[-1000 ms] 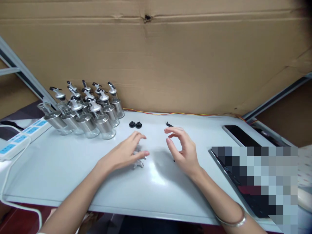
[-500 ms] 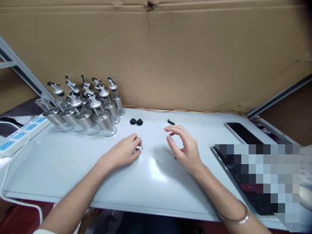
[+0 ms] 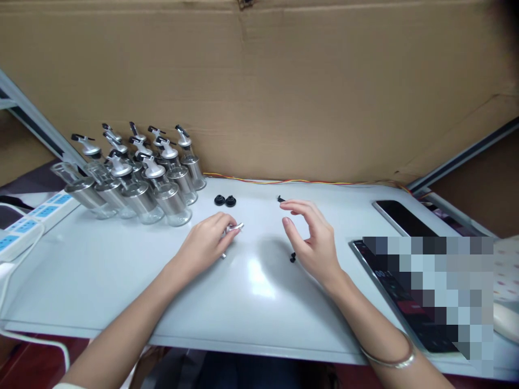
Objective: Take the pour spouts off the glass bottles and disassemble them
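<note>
My left hand [image 3: 211, 233] pinches a small silver pourer spout [image 3: 235, 227] between thumb and fingers, low over the white table. Another small silver end [image 3: 223, 256] shows beneath that hand; its kind is hidden. My right hand [image 3: 313, 240] hovers with thumb and fingers apart, holding nothing. Close to its fingertips lies a slim black flap [image 3: 280, 199], partly covered by the fingers. A small black part [image 3: 292, 257] rests beside the thumb's base. Beyond my left hand sit two round black stoppers, one on the left [image 3: 219, 200] and one on the right [image 3: 231, 201].
Several glass-and-steel oil bottles [image 3: 169, 200] stand at the left, many topped with silver pourers. A white power strip [image 3: 38, 221] lies beside them. At the right are a dark phone [image 3: 399, 216] and a partly pixelated device [image 3: 399, 294]. Cardboard [image 3: 284, 97] walls the back.
My left hand has lifted the silver spout slightly up and right, uncovering a silver end below. My right hand has shifted a little right, showing more of the small black part.
</note>
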### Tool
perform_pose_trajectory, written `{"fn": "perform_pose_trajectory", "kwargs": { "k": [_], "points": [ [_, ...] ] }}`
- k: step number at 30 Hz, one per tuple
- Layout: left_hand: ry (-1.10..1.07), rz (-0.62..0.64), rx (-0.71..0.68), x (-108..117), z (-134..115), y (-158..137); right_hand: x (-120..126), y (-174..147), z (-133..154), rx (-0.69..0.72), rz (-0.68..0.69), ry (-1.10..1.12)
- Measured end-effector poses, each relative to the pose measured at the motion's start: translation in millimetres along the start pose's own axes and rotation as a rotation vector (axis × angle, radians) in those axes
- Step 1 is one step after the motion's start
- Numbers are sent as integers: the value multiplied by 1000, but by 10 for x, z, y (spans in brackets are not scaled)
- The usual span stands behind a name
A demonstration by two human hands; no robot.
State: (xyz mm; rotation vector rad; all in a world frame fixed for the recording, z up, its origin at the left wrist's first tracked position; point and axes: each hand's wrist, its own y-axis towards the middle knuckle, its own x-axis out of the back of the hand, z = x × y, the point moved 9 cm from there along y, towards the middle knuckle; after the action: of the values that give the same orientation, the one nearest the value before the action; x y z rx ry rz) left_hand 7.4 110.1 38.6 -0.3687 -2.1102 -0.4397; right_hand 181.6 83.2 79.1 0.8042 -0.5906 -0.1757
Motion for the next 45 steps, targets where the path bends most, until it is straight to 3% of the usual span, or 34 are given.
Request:
{"fn": "perform_pose_trajectory", "kwargs": {
  "k": [2, 5, 7, 13, 19, 22, 28, 33, 45],
  "points": [
    [-337, -37, 71, -26, -17, -14, -58, 5, -17, -36, 76, 43],
    [-933, 107, 177, -315, -125, -55, -281, -37, -37, -133, 339, 218],
    [-1204, 205, 205, -495, -234, -89, -408, -95, -51, -219, 488, 331],
    [-1478, 310, 226, -755, -301, -138, -477, -137, -112, -330, 552, 435],
    [-1440, 336, 194, -768, -326, -145, -449, -122, -132, -322, 522, 455],
    [-1297, 337, 126, -759, -357, -162, -440, -116, -120, -305, 515, 458],
    [-970, 213, 15, -701, -312, -194, -455, -129, -99, -302, 529, 450],
    [-763, 220, -16, -717, -297, -197, -467, -138, -98, -301, 555, 423],
    [-735, 287, 83, -837, -228, -184, -447, -134, -230, -370, 662, 276]
  ]
}}
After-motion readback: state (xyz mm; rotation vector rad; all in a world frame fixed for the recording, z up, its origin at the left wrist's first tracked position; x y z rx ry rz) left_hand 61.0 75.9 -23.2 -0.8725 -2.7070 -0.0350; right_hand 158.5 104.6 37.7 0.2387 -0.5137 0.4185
